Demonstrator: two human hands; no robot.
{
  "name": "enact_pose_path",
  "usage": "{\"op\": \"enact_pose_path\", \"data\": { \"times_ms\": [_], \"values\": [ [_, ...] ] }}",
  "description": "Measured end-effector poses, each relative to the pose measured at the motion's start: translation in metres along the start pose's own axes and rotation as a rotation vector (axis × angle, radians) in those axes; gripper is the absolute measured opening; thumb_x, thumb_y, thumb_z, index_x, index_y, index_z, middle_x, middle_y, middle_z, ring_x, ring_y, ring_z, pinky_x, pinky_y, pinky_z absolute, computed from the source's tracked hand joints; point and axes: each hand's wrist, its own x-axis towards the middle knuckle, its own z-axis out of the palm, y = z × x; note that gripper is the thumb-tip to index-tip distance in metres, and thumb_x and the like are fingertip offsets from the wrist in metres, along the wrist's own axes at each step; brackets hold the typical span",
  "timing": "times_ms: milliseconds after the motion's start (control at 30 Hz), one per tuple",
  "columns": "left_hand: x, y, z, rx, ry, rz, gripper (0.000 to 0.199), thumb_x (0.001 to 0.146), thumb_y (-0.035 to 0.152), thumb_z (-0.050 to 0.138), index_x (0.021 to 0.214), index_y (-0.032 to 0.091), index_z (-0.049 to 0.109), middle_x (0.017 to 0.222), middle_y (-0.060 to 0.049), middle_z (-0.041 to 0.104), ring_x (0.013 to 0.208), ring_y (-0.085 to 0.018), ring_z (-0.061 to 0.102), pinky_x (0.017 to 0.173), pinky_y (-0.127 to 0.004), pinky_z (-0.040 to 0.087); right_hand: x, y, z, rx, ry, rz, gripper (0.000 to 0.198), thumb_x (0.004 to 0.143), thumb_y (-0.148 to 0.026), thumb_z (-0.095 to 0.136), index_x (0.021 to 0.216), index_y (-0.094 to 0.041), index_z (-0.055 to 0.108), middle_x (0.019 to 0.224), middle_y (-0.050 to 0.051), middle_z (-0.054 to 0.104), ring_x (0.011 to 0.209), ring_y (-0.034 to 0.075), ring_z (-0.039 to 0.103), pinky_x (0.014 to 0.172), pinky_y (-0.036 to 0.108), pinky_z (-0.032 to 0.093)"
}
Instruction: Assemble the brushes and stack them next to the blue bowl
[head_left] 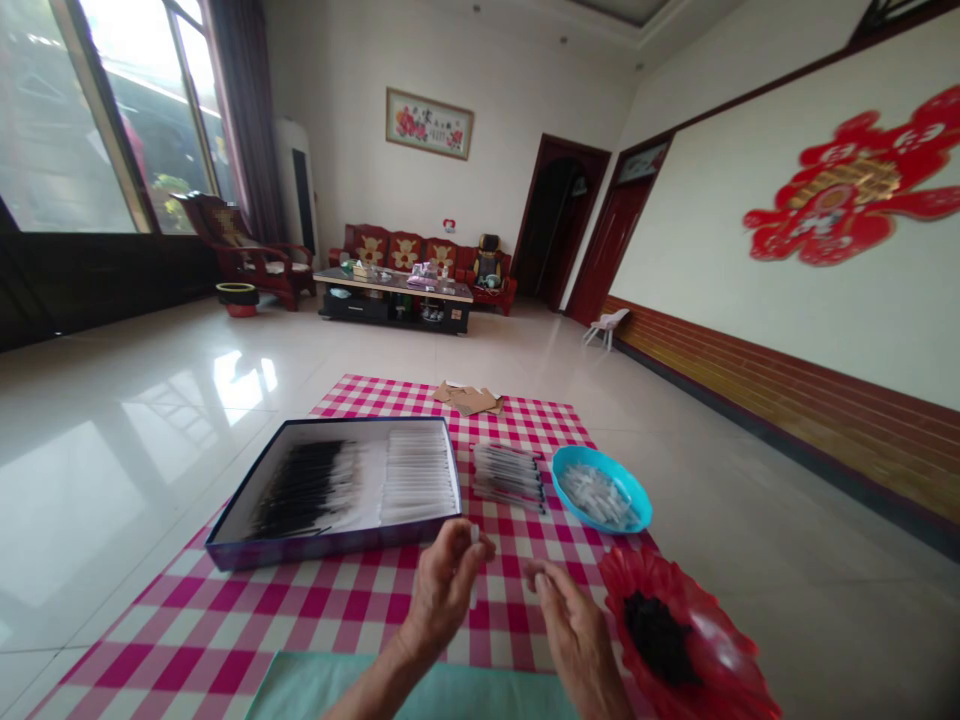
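My left hand (447, 580) is closed, thumb against fingers, around a slim whitish plastic tube (474, 538) that stands roughly upright. Nearby on the right, my right hand (571, 625) hovers over the checked cloth with loosely curved fingers apart; nothing shows in it, though its tips are slightly blurred. Beyond the hands lies a bundle of clear, pen-like sticks with dark ends (508, 474). To the left, a shallow box (334, 546) holds a row of black-ended sticks (296, 488) and a row of white sticks (417, 474).
A blue bowl (643, 505) of small clear pieces (598, 494) stands at right. Closer, a red petal-edged bowl (731, 650) contains small black pieces (660, 635). Torn cardboard (471, 399) lies at the cloth's far edge. A pale green cloth (457, 690) lies nearest me.
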Motion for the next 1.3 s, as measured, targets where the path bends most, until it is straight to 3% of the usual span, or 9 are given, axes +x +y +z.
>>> {"op": "enact_pose_path", "data": {
  "times_ms": [167,400,500,633,733,900,1033,1200,1300],
  "values": [
    [0.009,-0.003,-0.001,-0.499,0.104,-0.219,0.021,0.081,0.036,0.059,0.087,0.017,0.051,0.086,-0.005,0.065,0.082,-0.018,0.063,0.080,-0.034,0.048,-0.008,0.003,0.019,0.170,-0.166,0.145,0.039,0.081,-0.053,0.050,0.091,-0.021,0.070,0.086,0.006,0.072,0.081,0.023,0.064,0.076,0.031,0.049],
    [0.008,-0.014,0.001,-0.667,0.181,-0.327,0.028,0.075,0.038,0.066,0.087,0.018,0.052,0.089,-0.005,0.065,0.083,-0.018,0.063,0.080,-0.035,0.049,-0.007,0.005,0.020,0.274,-0.188,0.255,0.032,0.069,-0.046,0.068,0.086,-0.020,0.071,0.074,0.003,0.069,0.066,0.019,0.060,0.054,0.025,0.046],
    [0.008,-0.016,-0.002,-0.401,0.185,-0.223,0.026,0.079,0.039,0.061,0.094,0.019,0.054,0.096,-0.007,0.064,0.088,-0.021,0.062,0.081,-0.038,0.049,-0.006,0.018,0.020,0.333,-0.176,0.280,0.030,0.072,-0.045,0.066,0.087,-0.020,0.070,0.071,0.001,0.068,0.063,0.017,0.058,0.050,0.022,0.043],
    [0.004,-0.014,-0.010,0.369,0.234,0.250,0.031,0.084,0.027,0.052,0.114,0.020,0.051,0.120,-0.012,0.055,0.114,-0.026,0.048,0.095,-0.046,0.039,-0.003,0.033,0.017,0.387,-0.025,0.296,0.028,0.071,-0.045,0.066,0.085,-0.022,0.068,0.069,-0.001,0.066,0.061,0.016,0.058,0.051,0.022,0.044],
    [-0.004,-0.007,-0.005,0.753,0.033,0.487,0.028,0.087,0.018,0.042,0.113,0.020,0.054,0.123,-0.012,0.053,0.121,-0.027,0.041,0.100,-0.050,0.030,0.000,0.035,0.015,0.379,-0.001,0.272,0.027,0.070,-0.046,0.067,0.078,-0.021,0.067,0.063,-0.002,0.065,0.055,0.016,0.056,0.049,0.024,0.043],
    [-0.015,-0.012,0.012,0.977,-0.253,0.420,0.022,0.086,0.015,0.041,0.101,0.021,0.057,0.092,-0.006,0.062,0.086,-0.020,0.055,0.086,-0.040,0.040,0.000,0.030,0.013,0.323,0.066,0.248,0.036,0.066,-0.049,0.068,0.085,-0.019,0.070,0.084,0.004,0.071,0.077,0.022,0.063,0.065,0.027,0.049],
    [-0.020,-0.024,0.016,1.057,-0.258,0.385,0.016,0.086,0.014,0.043,0.087,0.022,0.056,0.073,-0.002,0.057,0.068,-0.018,0.051,0.062,-0.029,0.040,-0.003,0.034,0.019,0.355,0.105,0.249,0.037,0.072,-0.053,0.061,0.087,-0.020,0.069,0.079,0.004,0.071,0.069,0.020,0.064,0.061,0.028,0.051],
    [-0.026,-0.030,0.017,1.031,-0.204,0.431,0.023,0.088,0.015,0.040,0.106,0.022,0.052,0.077,-0.003,0.059,0.067,-0.017,0.053,0.062,-0.029,0.041,-0.003,0.043,0.032,0.546,0.151,0.244,0.040,0.068,-0.050,0.067,0.092,-0.019,0.069,0.088,0.006,0.072,0.079,0.023,0.066,0.066,0.031,0.053],
    [-0.028,-0.028,0.020,0.921,-0.229,0.337,0.019,0.089,0.015,0.037,0.094,0.021,0.054,0.073,-0.003,0.060,0.066,-0.016,0.054,0.061,-0.027,0.039,-0.002,0.045,0.031,0.635,0.141,0.252,0.037,0.069,-0.047,0.068,0.093,-0.019,0.069,0.093,0.007,0.071,0.084,0.024,0.066,0.071,0.033,0.053]
  ]
}}
